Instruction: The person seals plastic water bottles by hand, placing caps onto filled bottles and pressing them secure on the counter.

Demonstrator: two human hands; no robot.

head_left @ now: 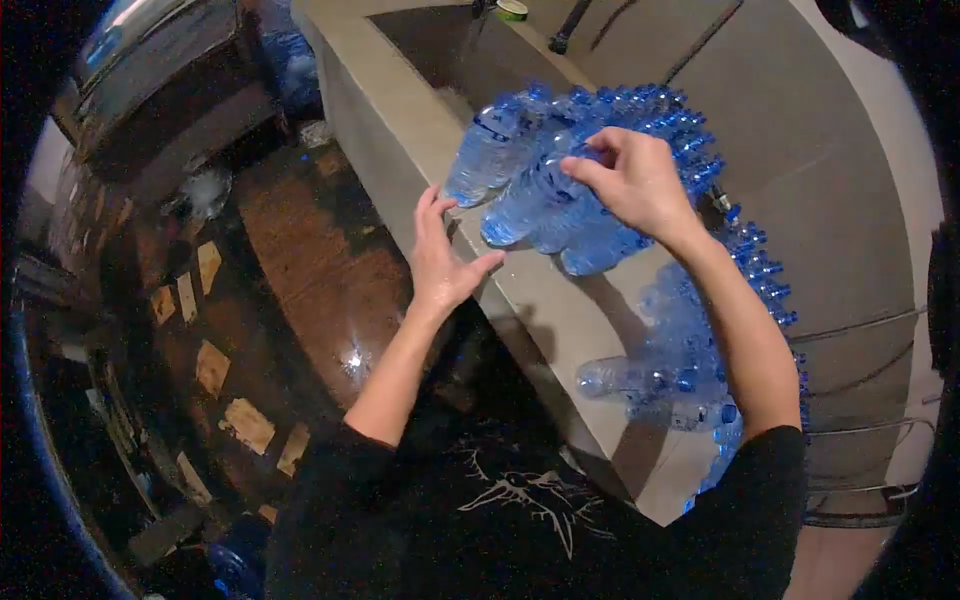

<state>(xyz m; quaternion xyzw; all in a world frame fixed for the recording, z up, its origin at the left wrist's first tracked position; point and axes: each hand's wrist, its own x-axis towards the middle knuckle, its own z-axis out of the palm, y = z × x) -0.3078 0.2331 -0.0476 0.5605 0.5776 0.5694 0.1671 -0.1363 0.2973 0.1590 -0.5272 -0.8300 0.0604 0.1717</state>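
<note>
Many clear bottles with blue caps stand on a pale counter (545, 310). My right hand (635, 185) is closed, thumb and fingers pinched around the upper part of a bottle (535, 200) near the front of the group. My left hand (445, 250) has its fingers spread at the counter's edge, beside the base of another bottle (490, 145); its fingertips are very near that bottle, and whether they touch it I cannot tell. Closer to my body, a bottle (625, 380) lies on its side.
A sink basin (430, 50) is set into the counter at the top. More capped bottles (760, 270) line the wall side. Below left is a brown floor (310, 260) with scattered pale pieces (247, 425). A dark piece of furniture (180, 90) stands at the upper left.
</note>
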